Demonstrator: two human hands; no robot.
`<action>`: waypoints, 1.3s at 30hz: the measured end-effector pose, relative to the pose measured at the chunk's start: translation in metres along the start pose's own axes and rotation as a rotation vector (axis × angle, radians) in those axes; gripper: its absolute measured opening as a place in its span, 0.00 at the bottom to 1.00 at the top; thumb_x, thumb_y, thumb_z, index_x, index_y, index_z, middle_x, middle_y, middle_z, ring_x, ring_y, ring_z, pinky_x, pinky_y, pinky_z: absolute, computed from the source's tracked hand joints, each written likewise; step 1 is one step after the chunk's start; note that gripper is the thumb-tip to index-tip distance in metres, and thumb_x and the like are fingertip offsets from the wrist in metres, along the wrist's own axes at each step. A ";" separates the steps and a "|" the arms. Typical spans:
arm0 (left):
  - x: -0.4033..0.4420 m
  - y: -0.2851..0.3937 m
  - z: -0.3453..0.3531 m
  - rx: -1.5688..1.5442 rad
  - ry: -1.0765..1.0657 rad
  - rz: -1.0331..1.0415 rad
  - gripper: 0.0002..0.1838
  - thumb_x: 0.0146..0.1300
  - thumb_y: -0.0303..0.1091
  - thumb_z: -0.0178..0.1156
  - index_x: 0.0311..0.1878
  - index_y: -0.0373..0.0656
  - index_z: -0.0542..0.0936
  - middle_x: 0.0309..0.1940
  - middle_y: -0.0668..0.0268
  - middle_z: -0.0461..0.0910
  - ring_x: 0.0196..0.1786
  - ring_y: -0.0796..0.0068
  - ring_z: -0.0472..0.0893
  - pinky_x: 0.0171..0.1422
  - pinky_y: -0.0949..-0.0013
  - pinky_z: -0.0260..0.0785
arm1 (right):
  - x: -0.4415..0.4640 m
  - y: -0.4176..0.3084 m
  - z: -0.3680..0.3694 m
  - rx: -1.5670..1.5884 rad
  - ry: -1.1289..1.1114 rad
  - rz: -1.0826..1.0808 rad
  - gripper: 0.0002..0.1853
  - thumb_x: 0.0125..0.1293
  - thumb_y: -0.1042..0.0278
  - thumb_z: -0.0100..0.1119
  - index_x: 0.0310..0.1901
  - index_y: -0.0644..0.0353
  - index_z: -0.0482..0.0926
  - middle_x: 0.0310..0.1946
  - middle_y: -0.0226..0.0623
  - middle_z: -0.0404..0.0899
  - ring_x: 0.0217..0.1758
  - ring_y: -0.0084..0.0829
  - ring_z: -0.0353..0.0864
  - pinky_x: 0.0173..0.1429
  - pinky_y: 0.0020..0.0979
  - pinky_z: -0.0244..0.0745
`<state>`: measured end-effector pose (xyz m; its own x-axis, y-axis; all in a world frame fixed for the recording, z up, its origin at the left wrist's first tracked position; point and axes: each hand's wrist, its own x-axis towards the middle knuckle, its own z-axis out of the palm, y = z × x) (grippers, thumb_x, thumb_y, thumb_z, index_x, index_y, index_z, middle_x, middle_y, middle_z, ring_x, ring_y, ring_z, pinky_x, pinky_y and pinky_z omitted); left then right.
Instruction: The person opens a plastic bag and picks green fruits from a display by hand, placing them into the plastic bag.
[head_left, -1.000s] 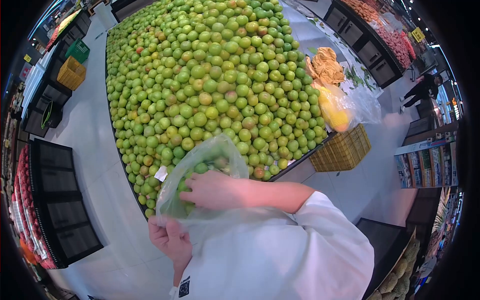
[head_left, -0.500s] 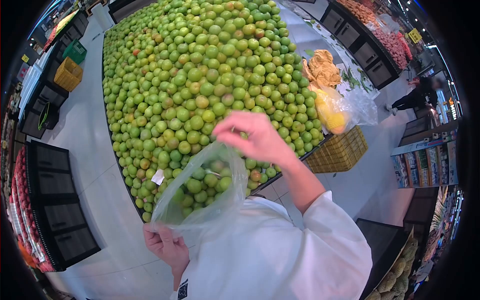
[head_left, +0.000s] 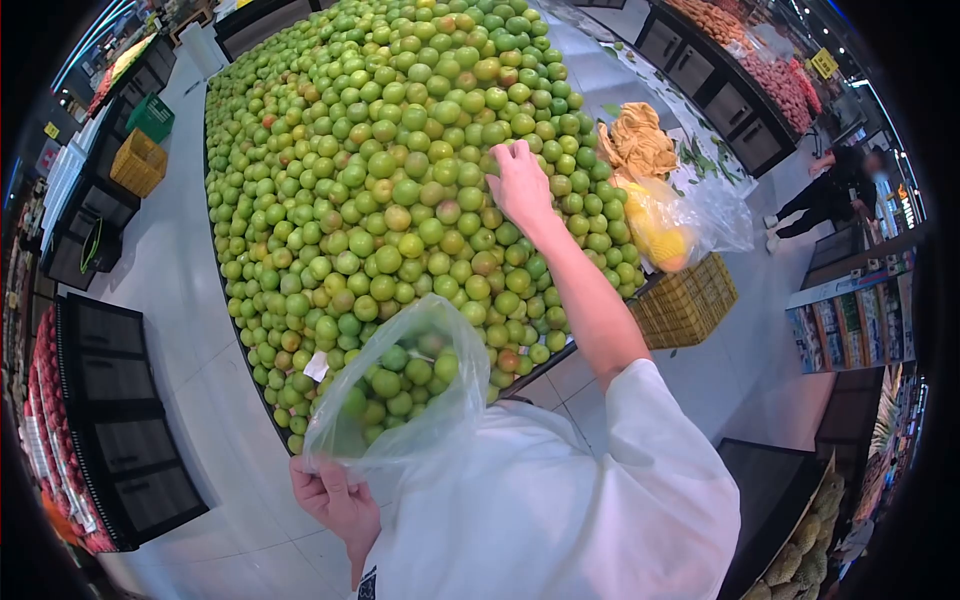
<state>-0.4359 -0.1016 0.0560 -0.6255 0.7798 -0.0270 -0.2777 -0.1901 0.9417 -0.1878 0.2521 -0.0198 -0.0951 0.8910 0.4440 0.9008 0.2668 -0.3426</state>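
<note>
A clear plastic bag (head_left: 405,440) hangs with its mouth spread wide in front of my body, and several round green fruits, plum-like, show inside and through it. My left hand (head_left: 338,500) pinches the near left edge of the bag. My right hand (head_left: 522,190) reaches over the big heap of green fruits (head_left: 350,200), fingers curled down among them. Whatever lies under those fingertips is hidden. Some fruits in the heap have a reddish or yellow blush.
Right of the heap lie a brown crumpled cloth (head_left: 637,140) and a plastic bag with yellow things (head_left: 665,235), above a yellow crate (head_left: 690,305). A person in dark clothes (head_left: 825,190) stands at the right. Black display cabinets (head_left: 130,410) flank the left aisle.
My right hand has moved away from above the bag, forward and right onto the heap. My left hand still holds the bag at about the same place.
</note>
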 end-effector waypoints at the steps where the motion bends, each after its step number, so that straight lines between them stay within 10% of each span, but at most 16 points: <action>1: -0.001 0.000 0.000 0.001 0.002 0.001 0.10 0.69 0.30 0.58 0.35 0.44 0.66 0.23 0.76 0.66 0.21 0.91 0.59 0.22 0.84 0.52 | 0.001 0.001 0.000 0.041 0.042 -0.021 0.21 0.58 0.69 0.67 0.53 0.55 0.75 0.47 0.43 0.72 0.49 0.44 0.78 0.51 0.40 0.77; 4: -0.002 0.000 0.000 0.006 0.053 -0.018 0.10 0.70 0.30 0.58 0.36 0.44 0.66 0.22 0.76 0.66 0.22 0.91 0.60 0.22 0.84 0.52 | 0.005 0.004 -0.005 0.510 0.138 0.170 0.16 0.64 0.70 0.62 0.52 0.60 0.74 0.46 0.42 0.75 0.44 0.36 0.80 0.47 0.35 0.79; 6: -0.003 -0.002 -0.004 0.003 0.022 0.003 0.10 0.70 0.30 0.58 0.36 0.44 0.66 0.23 0.76 0.66 0.22 0.91 0.60 0.22 0.84 0.53 | 0.012 0.018 -0.006 1.580 0.166 0.631 0.14 0.69 0.67 0.58 0.52 0.64 0.74 0.45 0.42 0.76 0.43 0.33 0.81 0.44 0.32 0.80; 9: -0.002 -0.006 -0.010 -0.028 -0.053 0.036 0.10 0.71 0.34 0.60 0.37 0.43 0.69 0.28 0.73 0.74 0.21 0.92 0.61 0.21 0.85 0.55 | 0.020 0.026 -0.014 1.673 0.166 0.685 0.13 0.70 0.67 0.57 0.52 0.62 0.74 0.45 0.38 0.77 0.42 0.31 0.81 0.44 0.30 0.80; 14: -0.002 -0.006 -0.008 -0.019 -0.045 0.026 0.10 0.71 0.35 0.60 0.38 0.43 0.69 0.28 0.73 0.74 0.21 0.91 0.61 0.21 0.85 0.54 | 0.038 0.023 -0.016 0.087 0.108 -0.114 0.15 0.65 0.67 0.62 0.53 0.55 0.76 0.47 0.35 0.79 0.43 0.39 0.82 0.49 0.38 0.79; 25: -0.002 -0.004 -0.004 -0.004 0.011 0.013 0.09 0.70 0.29 0.57 0.36 0.44 0.67 0.23 0.75 0.67 0.22 0.91 0.61 0.23 0.83 0.54 | 0.060 0.016 -0.001 -0.196 0.060 -0.305 0.14 0.65 0.69 0.57 0.52 0.55 0.76 0.45 0.42 0.78 0.45 0.38 0.80 0.44 0.40 0.79; 28: -0.003 -0.004 -0.005 0.005 0.009 -0.006 0.08 0.70 0.29 0.57 0.36 0.43 0.67 0.23 0.75 0.68 0.22 0.91 0.61 0.23 0.83 0.54 | 0.043 0.009 -0.005 0.640 0.075 0.250 0.11 0.73 0.65 0.49 0.53 0.58 0.74 0.45 0.42 0.77 0.38 0.32 0.78 0.36 0.32 0.77; 30: -0.001 -0.004 -0.002 0.001 -0.004 0.006 0.08 0.69 0.29 0.57 0.36 0.43 0.67 0.24 0.74 0.70 0.22 0.91 0.62 0.22 0.83 0.54 | 0.024 0.008 -0.023 2.151 -0.308 0.660 0.16 0.77 0.59 0.43 0.57 0.61 0.70 0.44 0.43 0.76 0.34 0.27 0.74 0.30 0.24 0.72; 39: 0.001 -0.004 -0.005 0.013 -0.042 0.029 0.11 0.72 0.33 0.58 0.36 0.43 0.67 0.23 0.73 0.70 0.19 0.91 0.60 0.17 0.83 0.51 | -0.050 -0.071 -0.079 2.067 -0.420 0.395 0.22 0.76 0.58 0.48 0.64 0.63 0.66 0.48 0.45 0.77 0.35 0.25 0.76 0.28 0.20 0.70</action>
<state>-0.4391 -0.1025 0.0512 -0.6021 0.7983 0.0144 -0.2496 -0.2054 0.9463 -0.2137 0.1597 0.0480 -0.3932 0.9161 0.0786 -0.7133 -0.2500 -0.6548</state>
